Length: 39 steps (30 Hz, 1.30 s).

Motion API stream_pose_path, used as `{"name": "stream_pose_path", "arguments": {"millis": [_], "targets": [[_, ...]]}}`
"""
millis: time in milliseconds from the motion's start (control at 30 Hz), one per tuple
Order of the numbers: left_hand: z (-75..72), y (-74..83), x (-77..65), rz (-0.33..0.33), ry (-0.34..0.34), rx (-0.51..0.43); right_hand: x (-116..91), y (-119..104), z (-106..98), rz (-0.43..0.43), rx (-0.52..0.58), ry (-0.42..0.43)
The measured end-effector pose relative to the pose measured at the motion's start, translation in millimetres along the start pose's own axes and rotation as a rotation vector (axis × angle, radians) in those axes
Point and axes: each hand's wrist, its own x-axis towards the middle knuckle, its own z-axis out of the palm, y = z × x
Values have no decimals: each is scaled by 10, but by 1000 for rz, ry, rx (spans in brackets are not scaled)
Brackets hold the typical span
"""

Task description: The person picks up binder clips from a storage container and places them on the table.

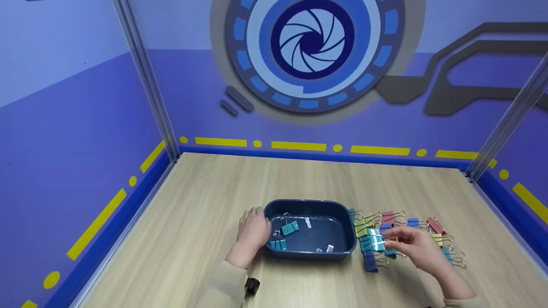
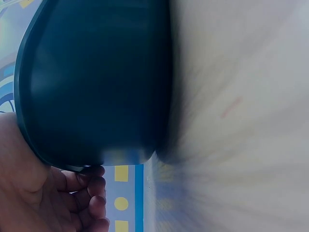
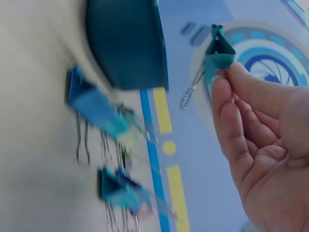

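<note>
A dark blue plastic box [image 1: 308,256] stands on the table, with two teal binder clips [image 1: 290,228] at its left inside. My left hand [image 1: 253,229] grips the box's left end; in the left wrist view its fingers [image 2: 96,186] curl beside the corner of the rim. Between thumb and fingertips, my right hand [image 1: 417,246] pinches a teal binder clip [image 3: 220,59], held up above the loose clips to the right of the box. One wire handle of that clip hangs out to the side in the right wrist view.
Several loose binder clips lie right of the box, among them a blue one [image 1: 370,261], a yellow-green one [image 1: 364,222] and red ones [image 1: 436,225]. Small white marks or pieces [image 1: 330,248] show on the box floor. Printed panels [image 1: 317,128] wall the table behind and at both sides.
</note>
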Motion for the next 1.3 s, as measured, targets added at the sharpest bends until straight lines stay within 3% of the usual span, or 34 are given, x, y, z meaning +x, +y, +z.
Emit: {"name": "stream_pose_path", "arguments": {"millis": [333, 500, 633, 900, 1200, 1300], "targets": [[-27, 21, 32, -10, -3, -1, -229, 219, -389, 151, -52, -94], [-31, 24, 30, -7, -4, 1, -288, 316, -465, 160, -100, -141], [-44, 22, 17, 12, 14, 9, -292, 354, -452, 180, -161, -170], [-33, 13, 15, 1, -2, 2, -268, 407, -333, 203, -180, -217], [-1, 10, 3, -11, -8, -17, -198, 412, -171, 259, -320, -98], [9, 7, 7, -10, -8, -21, -186, 411, -146, 218, -337, -81]]}}
